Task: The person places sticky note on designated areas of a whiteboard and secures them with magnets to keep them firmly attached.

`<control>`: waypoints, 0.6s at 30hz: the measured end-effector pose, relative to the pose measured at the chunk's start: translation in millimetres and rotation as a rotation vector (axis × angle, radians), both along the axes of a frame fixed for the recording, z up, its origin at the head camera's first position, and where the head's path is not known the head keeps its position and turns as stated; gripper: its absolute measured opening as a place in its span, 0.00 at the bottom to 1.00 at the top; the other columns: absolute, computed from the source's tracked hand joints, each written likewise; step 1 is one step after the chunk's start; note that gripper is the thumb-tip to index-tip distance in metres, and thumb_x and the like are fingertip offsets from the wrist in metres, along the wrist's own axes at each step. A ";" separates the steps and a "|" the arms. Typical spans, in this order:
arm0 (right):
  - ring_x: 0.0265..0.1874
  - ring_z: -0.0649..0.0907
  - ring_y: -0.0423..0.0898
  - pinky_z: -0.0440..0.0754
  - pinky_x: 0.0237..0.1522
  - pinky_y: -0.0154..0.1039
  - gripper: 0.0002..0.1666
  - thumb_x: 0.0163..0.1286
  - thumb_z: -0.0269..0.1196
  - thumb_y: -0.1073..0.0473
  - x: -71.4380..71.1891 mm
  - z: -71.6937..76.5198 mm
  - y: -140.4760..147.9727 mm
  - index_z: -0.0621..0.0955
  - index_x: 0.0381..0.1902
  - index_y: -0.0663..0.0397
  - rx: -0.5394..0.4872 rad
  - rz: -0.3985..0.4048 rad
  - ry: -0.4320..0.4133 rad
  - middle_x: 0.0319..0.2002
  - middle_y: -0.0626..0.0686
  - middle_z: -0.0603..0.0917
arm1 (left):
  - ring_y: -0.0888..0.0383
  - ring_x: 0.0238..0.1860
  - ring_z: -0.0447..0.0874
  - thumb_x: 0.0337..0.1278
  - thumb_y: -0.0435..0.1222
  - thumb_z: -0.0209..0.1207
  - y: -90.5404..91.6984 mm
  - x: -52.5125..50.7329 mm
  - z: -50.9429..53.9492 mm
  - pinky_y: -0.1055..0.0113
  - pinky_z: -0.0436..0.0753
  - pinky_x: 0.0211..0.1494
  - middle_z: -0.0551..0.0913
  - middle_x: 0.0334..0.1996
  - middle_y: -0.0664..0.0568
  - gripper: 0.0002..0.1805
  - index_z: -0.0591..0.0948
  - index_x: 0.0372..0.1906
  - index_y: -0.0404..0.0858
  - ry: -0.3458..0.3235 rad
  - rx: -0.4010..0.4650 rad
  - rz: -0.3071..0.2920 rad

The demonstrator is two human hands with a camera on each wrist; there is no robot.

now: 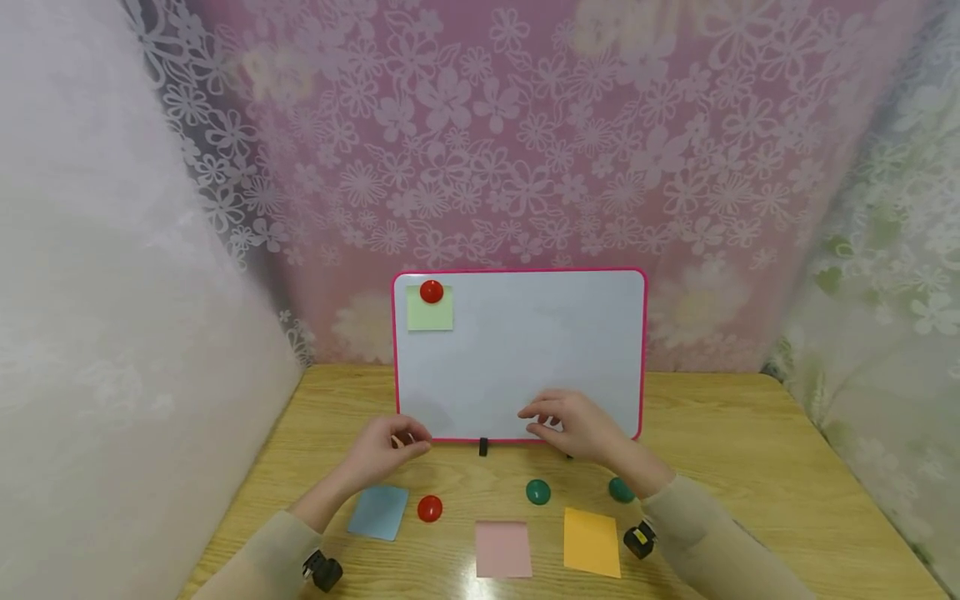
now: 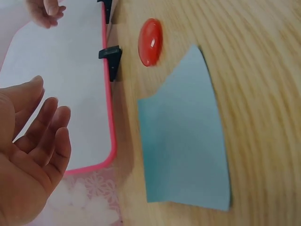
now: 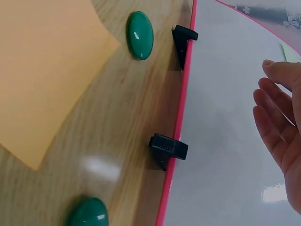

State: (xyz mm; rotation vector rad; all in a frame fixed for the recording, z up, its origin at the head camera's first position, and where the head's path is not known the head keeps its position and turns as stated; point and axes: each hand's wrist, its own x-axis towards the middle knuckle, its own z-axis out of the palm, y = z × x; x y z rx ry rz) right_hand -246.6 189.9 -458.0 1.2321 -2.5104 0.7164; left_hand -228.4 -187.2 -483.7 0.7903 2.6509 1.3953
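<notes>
A whiteboard [image 1: 517, 358] with a pink rim stands upright on the table. At its upper left a red magnet [image 1: 431, 291] sits over a light green sticky note [image 1: 430, 317]. My left hand [image 1: 386, 450] hovers by the board's lower left corner, fingers loosely bent and holding nothing. In front of the board's lower right part is my right hand [image 1: 573, 425], also with nothing in its relaxed fingers. Below the left hand lies a blue sticky note [image 2: 183, 141], with a second red magnet [image 2: 150, 42] beside it. Two green magnets [image 3: 140, 36] [image 1: 537, 492] lie nearer the right hand.
A pink sticky note [image 1: 503, 550] and an orange one [image 1: 592, 542] lie at the table's front. Black clips [image 3: 168, 147] support the board's lower edge. Wooden table [image 1: 720, 433] extends on both sides, and a flowered curtain [image 1: 525, 167] hangs behind.
</notes>
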 end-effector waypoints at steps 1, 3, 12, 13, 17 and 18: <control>0.38 0.87 0.42 0.88 0.39 0.39 0.14 0.71 0.74 0.63 0.8 -1.6 1.0 0.90 0.53 0.55 -0.001 0.001 -0.006 0.46 0.50 0.90 | 0.60 0.38 0.84 0.71 0.37 0.70 -2.1 0.1 -2.2 0.63 0.85 0.41 0.88 0.38 0.61 0.07 0.90 0.46 0.38 -0.004 -0.008 -0.002; 0.38 0.87 0.41 0.88 0.39 0.40 0.14 0.70 0.74 0.63 2.5 -4.4 2.7 0.91 0.53 0.55 -0.003 0.003 -0.027 0.46 0.51 0.91 | 0.59 0.38 0.84 0.72 0.37 0.70 -5.7 0.1 -5.9 0.63 0.84 0.41 0.87 0.38 0.62 0.07 0.91 0.46 0.39 -0.014 -0.025 -0.004; 0.32 0.80 0.35 0.84 0.34 0.32 0.12 0.72 0.74 0.64 12.9 -15.4 9.6 0.91 0.51 0.54 0.018 0.008 -0.128 0.42 0.46 0.89 | 0.60 0.40 0.83 0.71 0.37 0.70 -22.0 6.1 -18.0 0.65 0.83 0.40 0.88 0.40 0.60 0.08 0.90 0.47 0.37 -0.038 -0.071 -0.036; 0.31 0.80 0.34 0.83 0.33 0.33 0.11 0.72 0.73 0.64 14.0 -16.9 10.8 0.91 0.51 0.54 0.019 0.009 -0.130 0.41 0.46 0.89 | 0.60 0.40 0.83 0.71 0.36 0.70 -23.9 7.3 -19.0 0.65 0.83 0.39 0.88 0.41 0.59 0.08 0.90 0.48 0.37 -0.034 -0.075 -0.041; 0.31 0.79 0.34 0.86 0.33 0.38 0.11 0.72 0.73 0.65 17.8 -23.8 16.1 0.91 0.51 0.55 0.017 0.008 -0.156 0.41 0.47 0.89 | 0.61 0.41 0.83 0.70 0.34 0.70 -31.3 11.9 -22.3 0.66 0.82 0.39 0.89 0.42 0.55 0.07 0.90 0.48 0.37 -0.028 -0.093 -0.044; 0.32 0.80 0.34 0.87 0.34 0.40 0.11 0.72 0.72 0.65 18.7 -25.3 17.5 0.91 0.51 0.56 0.013 0.007 -0.165 0.42 0.48 0.89 | 0.61 0.41 0.83 0.70 0.34 0.70 -33.1 12.6 -23.5 0.66 0.81 0.39 0.89 0.42 0.55 0.07 0.90 0.48 0.37 -0.026 -0.101 -0.042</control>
